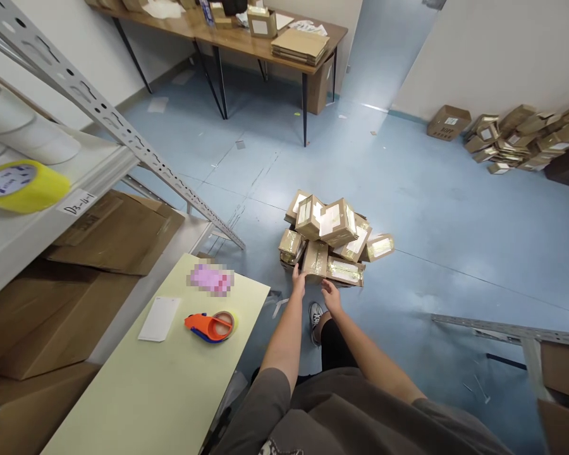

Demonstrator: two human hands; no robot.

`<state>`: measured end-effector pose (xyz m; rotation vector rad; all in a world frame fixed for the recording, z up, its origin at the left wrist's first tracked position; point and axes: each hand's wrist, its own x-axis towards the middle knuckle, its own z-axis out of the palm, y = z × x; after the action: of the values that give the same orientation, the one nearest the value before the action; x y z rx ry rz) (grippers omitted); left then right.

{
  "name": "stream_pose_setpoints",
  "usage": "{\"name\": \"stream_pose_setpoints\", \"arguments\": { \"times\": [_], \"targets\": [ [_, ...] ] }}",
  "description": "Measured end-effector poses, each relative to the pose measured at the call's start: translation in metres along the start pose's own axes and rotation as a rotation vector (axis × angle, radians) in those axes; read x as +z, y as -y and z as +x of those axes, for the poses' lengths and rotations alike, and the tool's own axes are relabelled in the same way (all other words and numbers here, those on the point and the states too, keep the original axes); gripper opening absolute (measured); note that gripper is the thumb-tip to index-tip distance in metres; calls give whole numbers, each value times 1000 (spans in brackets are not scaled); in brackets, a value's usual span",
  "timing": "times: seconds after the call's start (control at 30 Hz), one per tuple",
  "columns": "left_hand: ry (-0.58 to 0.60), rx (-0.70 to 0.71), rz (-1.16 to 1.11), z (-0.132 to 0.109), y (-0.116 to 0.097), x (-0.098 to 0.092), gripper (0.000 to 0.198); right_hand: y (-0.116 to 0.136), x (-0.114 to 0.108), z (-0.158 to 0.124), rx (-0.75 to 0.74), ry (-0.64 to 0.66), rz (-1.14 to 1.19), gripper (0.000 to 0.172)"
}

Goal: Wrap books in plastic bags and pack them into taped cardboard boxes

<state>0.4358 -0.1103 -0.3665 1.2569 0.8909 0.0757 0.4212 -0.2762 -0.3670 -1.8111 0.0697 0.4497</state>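
Observation:
A pile of small taped cardboard boxes [334,243] lies on the blue floor in front of me. Both my arms reach down to its near edge. My left hand [298,280] touches the upright box [315,260] at the front of the pile, fingers pressed on its left side. My right hand [330,295] sits just below the same box and a flat box [345,272] beside it, fingers bent toward them. Whether either hand grips a box is hard to make out. My shoe [315,314] shows between my arms.
A pale green table [171,379] at my left carries an orange tape dispenser [211,326] and a white card [159,318]. Metal shelving [52,158] with tape rolls and flat cardboard stands left. A wooden table [265,38] is at the back, more boxes [521,136] at the right wall.

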Motion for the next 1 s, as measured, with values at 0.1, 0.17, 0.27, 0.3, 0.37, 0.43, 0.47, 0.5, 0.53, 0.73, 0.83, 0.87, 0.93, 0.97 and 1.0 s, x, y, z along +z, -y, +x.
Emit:
{"name": "stream_pose_setpoints", "arguments": {
  "times": [0.1,0.17,0.27,0.3,0.37,0.43,0.47,0.5,0.53,0.73,0.83,0.87,0.93,0.97,1.0],
  "targets": [
    [-69,-31,24,-18,-18,-7,88,28,0,-1,-28,29,-18,59],
    [-86,36,64,-39,-35,-19,82,56,2,-3,-61,58,-38,58],
    [-104,138,99,-79,-64,-46,74,102,12,-13,-99,105,-67,58],
    [-109,168,111,-94,-73,-56,72,116,17,-18,-110,120,-80,58],
    [-123,228,143,-123,-91,-78,70,143,31,-30,-137,154,-113,59],
    [-137,305,165,-152,-106,-101,68,166,46,-47,-178,183,-148,59],
    [-150,345,169,-165,-113,-114,67,176,55,-56,-202,194,-163,59],
    [-171,386,172,-177,-119,-127,65,185,63,-66,-227,201,-174,59],
    [-199,424,182,-189,-125,-140,63,194,71,-76,-254,205,-184,58],
    [-456,540,366,-252,-147,-244,51,230,126,-143,-433,244,-298,54],
    [-577,536,401,-282,-150,-302,50,242,161,-177,-510,342,-358,53],
    [-605,527,401,-291,-150,-320,51,245,173,-187,-534,376,-370,53],
    [-646,510,394,-311,-150,-355,54,251,199,-205,-574,434,-386,55],
    [-664,503,388,-320,-150,-370,55,254,211,-212,-592,454,-393,55],
    [-684,498,382,-328,-150,-384,56,257,222,-218,-609,472,-400,55]
  ]
}}
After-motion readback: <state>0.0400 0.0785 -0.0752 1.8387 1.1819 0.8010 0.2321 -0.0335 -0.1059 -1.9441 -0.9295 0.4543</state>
